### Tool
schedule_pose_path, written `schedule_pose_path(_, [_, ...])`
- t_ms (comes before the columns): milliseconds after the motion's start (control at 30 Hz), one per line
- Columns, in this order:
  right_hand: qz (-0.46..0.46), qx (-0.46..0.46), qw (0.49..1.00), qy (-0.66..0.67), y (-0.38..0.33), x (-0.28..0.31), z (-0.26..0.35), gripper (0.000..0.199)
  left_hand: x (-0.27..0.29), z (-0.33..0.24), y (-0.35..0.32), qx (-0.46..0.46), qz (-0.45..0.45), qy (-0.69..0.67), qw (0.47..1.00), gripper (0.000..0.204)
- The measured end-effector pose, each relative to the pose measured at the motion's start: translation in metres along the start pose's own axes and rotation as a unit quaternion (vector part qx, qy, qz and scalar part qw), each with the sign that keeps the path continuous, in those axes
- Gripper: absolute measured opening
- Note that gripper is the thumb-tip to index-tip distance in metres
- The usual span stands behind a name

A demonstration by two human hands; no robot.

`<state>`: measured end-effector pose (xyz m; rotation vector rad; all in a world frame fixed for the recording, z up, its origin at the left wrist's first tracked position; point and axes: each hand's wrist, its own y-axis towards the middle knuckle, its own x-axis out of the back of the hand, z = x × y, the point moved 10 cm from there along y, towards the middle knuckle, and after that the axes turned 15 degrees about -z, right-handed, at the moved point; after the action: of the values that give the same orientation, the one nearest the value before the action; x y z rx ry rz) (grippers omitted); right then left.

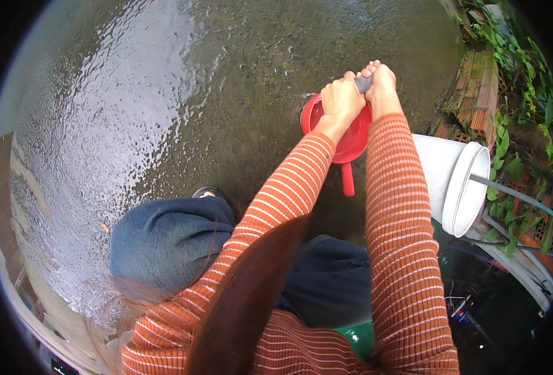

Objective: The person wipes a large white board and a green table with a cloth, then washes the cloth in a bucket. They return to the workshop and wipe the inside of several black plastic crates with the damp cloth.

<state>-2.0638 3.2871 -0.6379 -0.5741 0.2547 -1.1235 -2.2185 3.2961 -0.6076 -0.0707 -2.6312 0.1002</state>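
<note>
Both my arms reach forward over a round red pan (353,146) on the wet ground, its straight handle (348,180) pointing back toward me. Above the pan's far side, my left hand (343,99) is closed on one end of a short grey piece that looks like bunched cloth (364,84). My right hand (381,81) is wrapped round its other end, close beside the left. Most of the grey piece is hidden in my fingers. My left hand and forearm cover part of the pan's inside.
To the right, a white plastic bucket (436,172) lies on its side with a grey pipe (514,197) at its mouth. Hollow bricks (476,94) and green creepers (545,106) line the right edge. Wet concrete (132,112) stretches left. My jeans-clad knee (164,240) is bent below.
</note>
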Motion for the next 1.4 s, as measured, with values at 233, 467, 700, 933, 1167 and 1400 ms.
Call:
schedule_pose_path(233, [-0.011,-0.009,0.918,-0.397,-0.058,0.203,-0.08,0.076,0.067,0.026,0.029,0.166,-0.151,-0.079,0.971,0.046])
schedule_pose_path(467, [0.173,-0.029,0.956,-0.234,-0.139,0.142,-0.069,0.03,0.097,-0.002,0.057,0.137,-0.232,-0.394,0.879,0.029])
schedule_pose_path(700, [0.046,0.212,0.85,-0.48,-0.103,0.056,0.007,0.025,0.092,-0.028,0.042,0.155,-0.199,-0.488,0.835,0.025])
schedule_pose_path(933, [-0.079,0.474,0.647,-0.591,-0.12,0.015,0.1,0.051,0.082,-0.054,0.025,0.176,-0.097,-0.476,0.856,0.041])
schedule_pose_path(1167, [-0.254,0.544,0.592,-0.538,-0.146,0.173,0.217,0.053,0.06,-0.121,0.004,0.208,0.209,-0.481,0.825,0.045])
schedule_pose_path(1400, [-0.341,0.347,0.848,-0.213,-0.201,0.403,0.254,0.045,0.113,-0.105,0.022,0.028,0.108,0.141,0.984,0.066])
